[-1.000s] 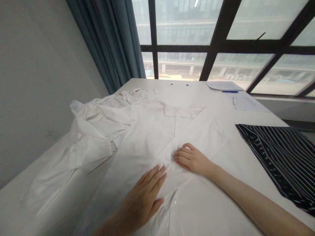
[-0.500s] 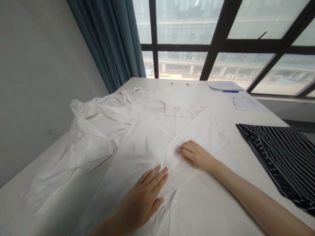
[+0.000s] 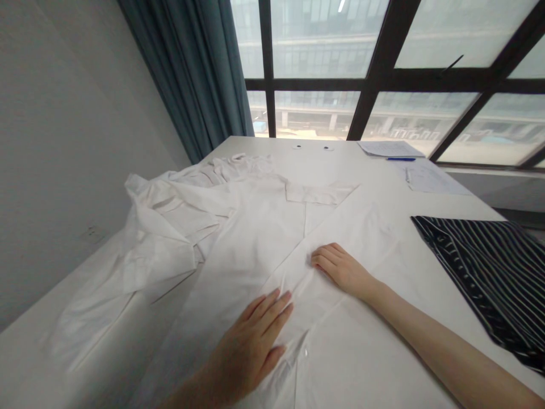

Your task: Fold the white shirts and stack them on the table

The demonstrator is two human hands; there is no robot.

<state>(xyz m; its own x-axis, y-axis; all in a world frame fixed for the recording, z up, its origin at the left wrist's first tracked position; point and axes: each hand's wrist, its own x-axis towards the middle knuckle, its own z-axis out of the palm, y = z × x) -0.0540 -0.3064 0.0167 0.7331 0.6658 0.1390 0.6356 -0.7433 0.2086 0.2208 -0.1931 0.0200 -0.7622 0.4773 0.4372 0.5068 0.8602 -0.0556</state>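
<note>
A white shirt [image 3: 251, 227] is spread on the white table, its right side folded diagonally across the front. On the lower part of that fold my left hand [image 3: 251, 341] lies flat, fingers stretched out and thumb apart. My right hand [image 3: 340, 270] rests farther up on the folded sleeve area, fingers curled and pressed together against the fabric; its thumb is hidden. A small button shows on the shirt just right of my left thumb. The collar end lies toward the window.
Crumpled white cloth [image 3: 162, 227] lies along the table's left side. A black striped folded cloth [image 3: 489, 278] is at the right edge. Papers [image 3: 392, 149] and a blue pen [image 3: 401, 159] lie at the far right. Two small dark-centred fittings are at the far edge, below the window.
Both hands stay nearly in place on the shirt. The fingertips of my right hand, blurred before, now look still. The view has shifted very slightly.
</note>
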